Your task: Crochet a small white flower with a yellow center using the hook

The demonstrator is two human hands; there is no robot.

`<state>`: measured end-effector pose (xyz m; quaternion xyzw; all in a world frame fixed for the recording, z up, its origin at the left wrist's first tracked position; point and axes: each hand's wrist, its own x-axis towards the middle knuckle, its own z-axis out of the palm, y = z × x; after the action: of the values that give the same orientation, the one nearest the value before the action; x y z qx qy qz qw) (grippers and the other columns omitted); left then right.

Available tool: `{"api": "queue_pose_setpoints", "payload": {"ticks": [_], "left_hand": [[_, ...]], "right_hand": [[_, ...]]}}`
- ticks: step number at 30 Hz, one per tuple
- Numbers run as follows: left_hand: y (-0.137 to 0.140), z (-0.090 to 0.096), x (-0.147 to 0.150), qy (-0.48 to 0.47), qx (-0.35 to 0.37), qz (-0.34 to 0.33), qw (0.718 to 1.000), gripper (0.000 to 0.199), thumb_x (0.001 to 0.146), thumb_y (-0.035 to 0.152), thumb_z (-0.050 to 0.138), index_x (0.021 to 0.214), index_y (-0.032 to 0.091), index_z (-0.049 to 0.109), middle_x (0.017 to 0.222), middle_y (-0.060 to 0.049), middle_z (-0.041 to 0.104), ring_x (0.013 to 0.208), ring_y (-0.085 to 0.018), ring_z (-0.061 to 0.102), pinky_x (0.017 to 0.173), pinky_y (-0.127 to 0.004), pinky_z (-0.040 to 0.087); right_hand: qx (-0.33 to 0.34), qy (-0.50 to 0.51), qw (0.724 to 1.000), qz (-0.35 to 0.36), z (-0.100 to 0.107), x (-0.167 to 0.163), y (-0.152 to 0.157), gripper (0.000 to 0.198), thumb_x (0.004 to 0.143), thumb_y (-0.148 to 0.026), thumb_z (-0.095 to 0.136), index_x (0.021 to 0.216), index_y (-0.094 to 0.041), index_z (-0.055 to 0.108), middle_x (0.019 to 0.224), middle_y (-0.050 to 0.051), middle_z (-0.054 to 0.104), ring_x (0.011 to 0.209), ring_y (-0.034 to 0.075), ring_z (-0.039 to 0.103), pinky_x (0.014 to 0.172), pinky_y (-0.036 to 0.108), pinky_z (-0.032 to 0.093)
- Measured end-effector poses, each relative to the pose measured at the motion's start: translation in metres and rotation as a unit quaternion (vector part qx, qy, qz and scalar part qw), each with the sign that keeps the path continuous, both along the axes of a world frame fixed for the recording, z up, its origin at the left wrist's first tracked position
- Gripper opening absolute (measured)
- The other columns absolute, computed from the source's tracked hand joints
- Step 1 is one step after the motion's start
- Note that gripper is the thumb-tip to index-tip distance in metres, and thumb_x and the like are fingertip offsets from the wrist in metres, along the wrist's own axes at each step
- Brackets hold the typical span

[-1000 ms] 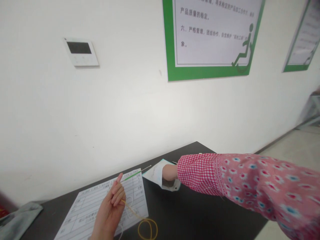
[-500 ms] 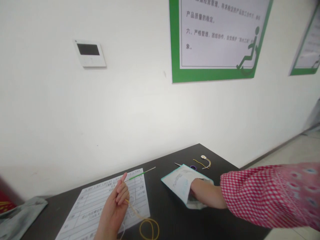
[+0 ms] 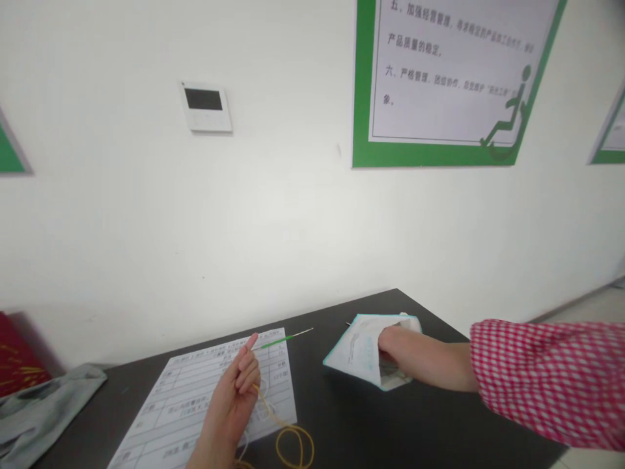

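Note:
My left hand (image 3: 238, 384) is closed around a crochet hook with a green handle (image 3: 276, 342), its thin metal tip pointing right. A yellow yarn strand (image 3: 293, 430) hangs from this hand and loops over the black table; some white yarn shows beside it. My right hand (image 3: 390, 342) reaches into the mouth of a white pouch with teal edges (image 3: 356, 345). Its fingers are hidden inside, so what they hold cannot be seen. A checked red-and-white sleeve (image 3: 541, 378) covers that forearm.
A printed sheet (image 3: 195, 397) lies under my left hand on the black table (image 3: 336, 430). Grey cloth (image 3: 53, 404) and a red item (image 3: 17, 358) sit at the left. Behind the table rises a white wall with a small panel (image 3: 208, 107) and green-framed posters (image 3: 449, 85).
The view has turned a little left. The pouch now covers the small yarn pieces and purple ring that showed behind it. My right hand stays inside the pouch; my left keeps the hook.

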<state>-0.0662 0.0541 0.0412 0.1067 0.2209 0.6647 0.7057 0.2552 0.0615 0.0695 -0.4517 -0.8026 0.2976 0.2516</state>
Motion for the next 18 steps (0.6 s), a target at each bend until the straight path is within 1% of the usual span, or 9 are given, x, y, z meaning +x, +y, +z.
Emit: {"api": "queue_pose_setpoints", "payload": {"ticks": [3,6,11,14,18], "left_hand": [[-0.001,0.001,0.001,-0.005,0.0,-0.001,1.0,0.032,0.101,0.008,0.024,0.116,0.004,0.053,0.051,0.01,0.042,0.029,-0.002,0.04,0.028,-0.011,0.031],[-0.002,0.0,0.002,-0.01,-0.002,-0.004,1.0,0.032,0.101,0.008,0.026,0.117,0.005,0.054,0.052,0.01,0.042,0.029,-0.002,0.04,0.028,-0.011,0.031],[-0.001,-0.003,0.002,-0.001,-0.005,-0.001,1.0,0.032,0.101,0.006,0.026,0.12,0.005,0.052,0.051,0.011,0.041,0.029,-0.002,0.04,0.027,-0.011,0.03],[0.0,-0.004,0.001,0.008,-0.006,0.0,1.0,0.033,0.101,0.006,0.026,0.121,0.005,0.052,0.051,0.011,0.041,0.029,-0.002,0.04,0.028,-0.011,0.03],[0.001,-0.004,0.002,0.013,-0.004,0.0,1.0,0.031,0.1,0.005,0.028,0.121,0.005,0.052,0.052,0.01,0.042,0.03,-0.002,0.04,0.028,-0.011,0.031]], "right_hand": [[0.04,-0.072,0.997,0.011,0.014,0.001,-0.008,0.029,0.095,-0.031,0.056,0.119,-0.017,0.058,0.118,0.008,0.063,0.097,0.022,0.065,0.081,0.042,0.056],[0.083,-0.15,0.985,0.022,0.022,0.003,-0.009,0.027,0.094,-0.031,0.057,0.117,-0.017,0.06,0.117,0.008,0.063,0.097,0.021,0.065,0.082,0.042,0.055],[0.148,-0.257,0.954,0.044,0.024,0.002,0.0,0.023,0.093,-0.029,0.059,0.112,-0.015,0.062,0.111,0.007,0.065,0.095,0.021,0.065,0.083,0.043,0.055],[0.178,-0.291,0.939,0.051,0.023,0.001,0.002,0.023,0.093,-0.029,0.059,0.111,-0.016,0.062,0.11,0.007,0.066,0.093,0.02,0.066,0.08,0.041,0.055],[0.215,-0.317,0.923,0.035,0.026,0.0,0.0,0.017,0.093,-0.027,0.059,0.105,-0.015,0.064,0.107,0.006,0.067,0.094,0.02,0.065,0.083,0.042,0.054]]}}
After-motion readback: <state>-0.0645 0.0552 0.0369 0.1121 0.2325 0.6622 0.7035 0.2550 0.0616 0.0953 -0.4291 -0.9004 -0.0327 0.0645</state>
